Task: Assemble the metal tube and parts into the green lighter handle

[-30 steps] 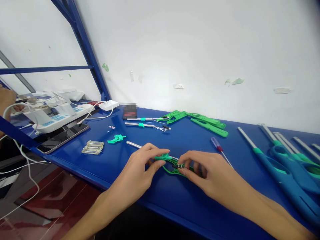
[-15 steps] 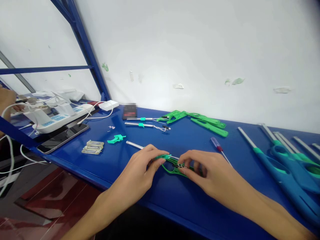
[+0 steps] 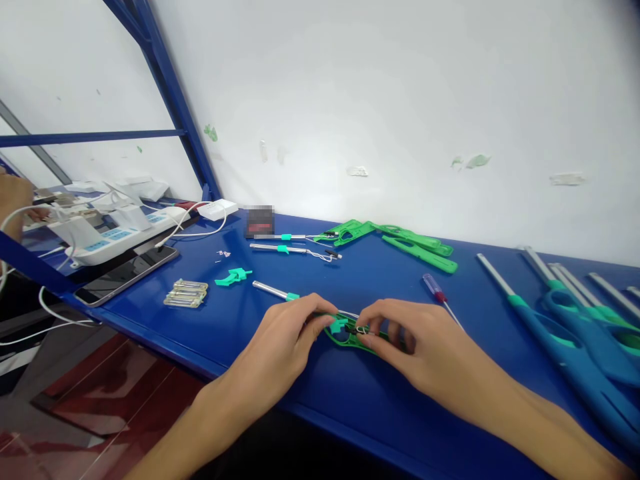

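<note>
My left hand (image 3: 287,333) pinches a small teal trigger (image 3: 339,325) between thumb and forefinger, at the green lighter handle half (image 3: 345,343). My right hand (image 3: 420,333) has its fingertips closed on a small black igniter (image 3: 352,329) with a white wire, over the same handle half. From behind my left fingers, a metal lighter tube (image 3: 270,290) with a teal collar sticks out to the left. My right hand hides the far end of the handle half. Another teal trigger (image 3: 234,277) lies on the table beyond my left hand.
Finished-looking blue lighters (image 3: 565,360) lie at right, near a screwdriver (image 3: 434,288). Green handle halves (image 3: 420,253) and two wired tubes (image 3: 275,249) lie at back. Clear fuel tanks (image 3: 186,293), a phone (image 3: 125,277) and a power strip (image 3: 130,237) stand left. Another person's hand (image 3: 15,200) shows far left.
My left hand has brought the teal trigger slightly down and nearer, over the green handle half beside the igniter. The right hand has stayed nearly still.
</note>
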{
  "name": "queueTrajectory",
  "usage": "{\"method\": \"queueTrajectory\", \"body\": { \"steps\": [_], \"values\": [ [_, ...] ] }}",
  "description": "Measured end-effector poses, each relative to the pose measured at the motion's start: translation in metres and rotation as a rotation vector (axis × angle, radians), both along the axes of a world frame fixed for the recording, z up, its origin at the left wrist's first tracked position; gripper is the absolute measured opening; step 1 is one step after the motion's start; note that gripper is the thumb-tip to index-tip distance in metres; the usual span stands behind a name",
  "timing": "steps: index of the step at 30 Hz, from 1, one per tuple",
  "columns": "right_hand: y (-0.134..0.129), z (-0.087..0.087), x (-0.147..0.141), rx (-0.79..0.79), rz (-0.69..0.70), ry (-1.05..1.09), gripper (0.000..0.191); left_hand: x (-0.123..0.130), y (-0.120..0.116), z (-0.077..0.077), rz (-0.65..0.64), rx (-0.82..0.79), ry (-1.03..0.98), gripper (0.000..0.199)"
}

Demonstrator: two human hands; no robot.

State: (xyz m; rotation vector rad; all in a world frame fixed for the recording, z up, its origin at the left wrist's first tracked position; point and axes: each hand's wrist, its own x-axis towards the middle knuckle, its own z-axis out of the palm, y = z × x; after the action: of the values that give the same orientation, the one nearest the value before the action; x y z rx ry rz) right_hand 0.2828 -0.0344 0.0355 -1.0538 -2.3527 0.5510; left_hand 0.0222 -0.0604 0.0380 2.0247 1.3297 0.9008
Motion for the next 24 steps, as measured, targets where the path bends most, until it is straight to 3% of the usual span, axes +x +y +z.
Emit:
{"method": "queueTrajectory", "body": {
  "steps": [9, 24],
  "values": [
    [0.001, -0.002, 0.001, 0.012, -0.001, -0.01, 0.006, 0.003, 0.007, -0.01, 0.063, 0.033, -0.021, 0.021],
    [0.005, -0.003, 0.001, -0.027, 0.0, -0.022, 0.008, 0.006, 0.009, -0.014, 0.023, 0.047, -0.061, 0.023]
  ]
}}
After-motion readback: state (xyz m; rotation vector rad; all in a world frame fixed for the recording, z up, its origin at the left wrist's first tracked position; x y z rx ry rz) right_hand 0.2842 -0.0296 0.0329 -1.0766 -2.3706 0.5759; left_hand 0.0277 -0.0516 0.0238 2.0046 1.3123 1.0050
